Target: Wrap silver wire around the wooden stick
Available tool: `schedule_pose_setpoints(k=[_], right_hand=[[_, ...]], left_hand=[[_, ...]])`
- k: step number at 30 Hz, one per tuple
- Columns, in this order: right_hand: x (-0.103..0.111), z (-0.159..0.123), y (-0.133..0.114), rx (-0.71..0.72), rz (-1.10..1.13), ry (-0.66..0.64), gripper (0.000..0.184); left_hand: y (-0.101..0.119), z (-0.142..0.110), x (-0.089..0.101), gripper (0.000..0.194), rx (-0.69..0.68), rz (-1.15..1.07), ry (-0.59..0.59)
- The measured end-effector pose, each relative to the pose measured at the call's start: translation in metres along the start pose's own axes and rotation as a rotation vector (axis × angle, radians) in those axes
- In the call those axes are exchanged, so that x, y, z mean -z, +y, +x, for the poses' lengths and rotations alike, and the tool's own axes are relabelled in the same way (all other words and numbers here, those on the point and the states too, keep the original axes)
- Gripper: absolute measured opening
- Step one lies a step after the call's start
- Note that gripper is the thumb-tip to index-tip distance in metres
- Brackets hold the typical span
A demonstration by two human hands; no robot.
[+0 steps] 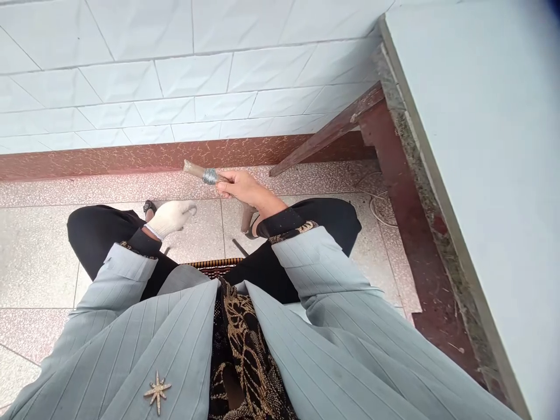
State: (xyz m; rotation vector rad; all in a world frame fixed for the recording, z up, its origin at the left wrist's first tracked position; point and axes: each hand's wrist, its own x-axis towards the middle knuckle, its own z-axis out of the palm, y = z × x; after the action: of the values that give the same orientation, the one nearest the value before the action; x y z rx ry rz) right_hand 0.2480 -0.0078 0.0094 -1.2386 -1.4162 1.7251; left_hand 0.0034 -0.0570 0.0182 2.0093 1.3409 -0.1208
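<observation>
My right hand (pixel 241 188) is bare and closed round a wooden tool handle (pixel 201 172) that has a band of wire wound about it and points left toward the wall. The tool's blade end is hidden behind the hand and wrist. My left hand (pixel 170 217) wears a white glove and hovers over the floor tiles between my knees. Its fingers are loosely curled with one fingertip sticking out to the right, and nothing shows in it. I sit in a grey striped jacket and black trousers above a woven seat edge (pixel 217 266).
A white tiled wall (pixel 175 76) with a red-brown skirting (pixel 109 158) stands straight ahead. On the right runs a pale counter top (pixel 481 146) with a stone edge. A wooden beam (pixel 328 131) leans beneath it. A thin cord (pixel 381 211) lies on the floor.
</observation>
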Motion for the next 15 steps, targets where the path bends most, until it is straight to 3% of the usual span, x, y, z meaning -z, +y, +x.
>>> schedule_pose_setpoints(k=[8,12,15], right_hand=[[0.006,-0.009,-0.001,-0.041,0.183,-0.096,0.02],[0.007,-0.011,0.0,-0.064,0.263,-0.106,0.013],[0.008,-0.003,0.005,-0.083,0.17,-0.016,0.009]], left_hand=[[0.008,0.001,0.006,0.038,0.137,0.277,0.01],[0.008,0.003,0.008,0.036,0.216,0.244,-0.013],[0.009,0.003,0.008,0.036,0.208,0.184,-0.01]])
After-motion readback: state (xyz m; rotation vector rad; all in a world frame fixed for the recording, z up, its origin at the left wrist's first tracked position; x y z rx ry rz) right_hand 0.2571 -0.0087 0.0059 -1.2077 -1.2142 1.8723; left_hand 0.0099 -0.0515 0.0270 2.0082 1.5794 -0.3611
